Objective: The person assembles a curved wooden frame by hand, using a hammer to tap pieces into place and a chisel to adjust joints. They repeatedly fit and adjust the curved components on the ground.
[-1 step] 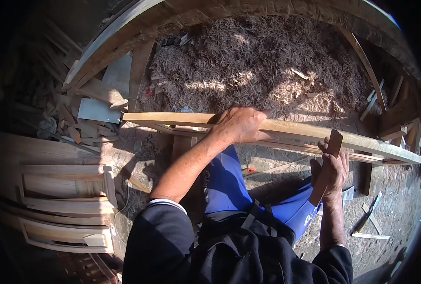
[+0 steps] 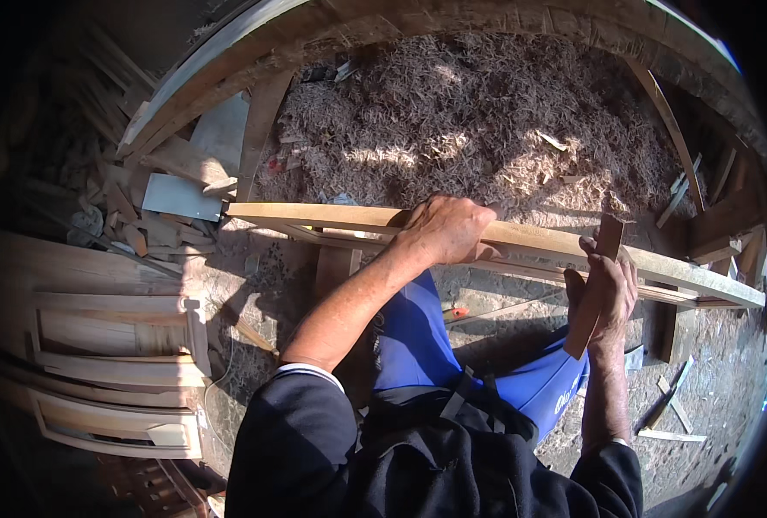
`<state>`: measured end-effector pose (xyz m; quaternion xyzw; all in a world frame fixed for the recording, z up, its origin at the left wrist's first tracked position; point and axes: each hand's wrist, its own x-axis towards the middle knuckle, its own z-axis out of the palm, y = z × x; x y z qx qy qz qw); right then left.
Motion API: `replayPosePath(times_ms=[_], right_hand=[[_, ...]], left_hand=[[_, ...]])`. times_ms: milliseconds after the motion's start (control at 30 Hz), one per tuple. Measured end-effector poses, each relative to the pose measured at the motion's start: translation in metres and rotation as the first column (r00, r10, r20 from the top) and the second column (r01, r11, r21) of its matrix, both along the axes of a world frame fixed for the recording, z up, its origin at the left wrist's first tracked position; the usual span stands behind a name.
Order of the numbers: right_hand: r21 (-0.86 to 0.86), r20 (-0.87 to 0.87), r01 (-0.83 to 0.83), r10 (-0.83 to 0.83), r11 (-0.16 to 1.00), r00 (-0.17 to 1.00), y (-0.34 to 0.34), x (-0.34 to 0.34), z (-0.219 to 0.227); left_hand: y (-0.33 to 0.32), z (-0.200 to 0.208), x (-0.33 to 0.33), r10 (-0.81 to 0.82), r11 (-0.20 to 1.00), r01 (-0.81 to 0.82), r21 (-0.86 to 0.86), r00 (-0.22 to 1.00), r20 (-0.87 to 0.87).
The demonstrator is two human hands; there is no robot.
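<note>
A long, narrow wooden frame [image 2: 349, 215] lies across in front of me, its pale top rail sloping down to the right. Fingers of my left hand [image 2: 446, 226] are wrapped round that rail near its middle. In my right hand [image 2: 606, 293] is a flat reddish-brown wood strip [image 2: 583, 326], gripped between thumb and fingers and held slantwise. The hand is at the near side of the frame's right half, with the strip's far end overlapping the rail. Whether the strip touches the rail I cannot tell.
Wood shavings [image 2: 470, 112] are heaped beyond the frame, beneath a large curved wooden beam [image 2: 418, 22]. Offcuts [image 2: 129, 211] and a pale sheet [image 2: 180, 198] are at left. Panelled wooden pieces [image 2: 111, 363] lie nearer. Thin crossed strips [image 2: 675, 406] lie on the floor at right.
My right hand and the wood strip have shifted slightly away from me, toward the rail. My left hand keeps its hold, a little farther right in the picture.
</note>
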<state>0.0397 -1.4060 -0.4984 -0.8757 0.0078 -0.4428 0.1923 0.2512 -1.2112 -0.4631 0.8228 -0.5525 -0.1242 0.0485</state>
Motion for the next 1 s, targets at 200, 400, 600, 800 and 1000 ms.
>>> replayPosePath(times_ms=[200,400,600,800,1000], right_hand=[[-0.046,-0.403,0.144,-0.151,0.988,0.903,0.023,0.088,0.016],[-0.247,-0.369,0.098,-0.187,0.964,0.910,0.029,0.069,0.005],[-0.146,-0.390,0.161,-0.206,0.976,0.897,0.023,0.072,-0.004],[-0.096,-0.291,0.226,-0.245,0.969,0.925,0.016,0.087,-0.011],[-0.127,-0.467,0.214,-0.249,0.968,0.849,0.003,0.092,-0.015]], left_hand=[[0.036,-0.025,-0.021,0.073,0.826,0.133,-0.548,0.938,0.339],[0.176,-0.060,-0.095,0.487,0.796,-0.386,-0.466,0.866,0.113],[0.230,-0.041,-0.133,0.621,0.536,-0.731,-0.423,0.681,-0.388],[0.255,-0.008,-0.165,0.738,0.390,-0.798,-0.459,0.569,-0.362],[0.262,-0.007,-0.207,0.849,0.360,-0.775,-0.520,0.503,-0.162]])
